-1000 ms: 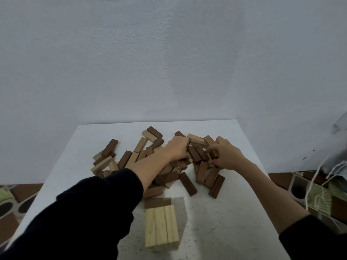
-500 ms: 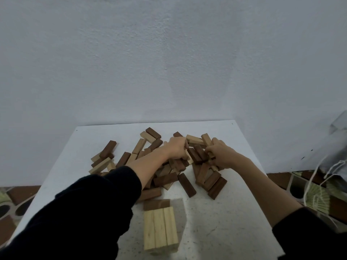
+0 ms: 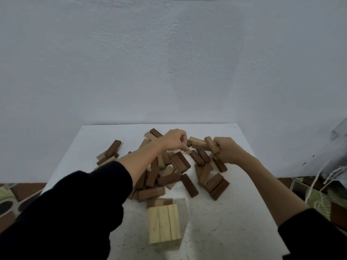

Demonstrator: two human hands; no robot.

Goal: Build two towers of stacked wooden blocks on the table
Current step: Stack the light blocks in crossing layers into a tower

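A: Start with the hands. The left hand is curled over the far middle of the pile, fingertips pinching the end of a pale block. The right hand is fisted round a light block standing out of its grip.

B: And nearest you?

A: The started tower: three pale blocks side by side on top, at the near middle of the table. A single brown block lies flat just behind it.

B: Farther back?

A: The loose pile, dark and pale blocks heaped and crossing. I see no second tower yet.

B: So how to pick well?

A: I'd lift each block straight up, clear of its neighbours, so the heap doesn't slide toward the tower. Then bring both near and lay them crosswise to the top layer, edges flush.
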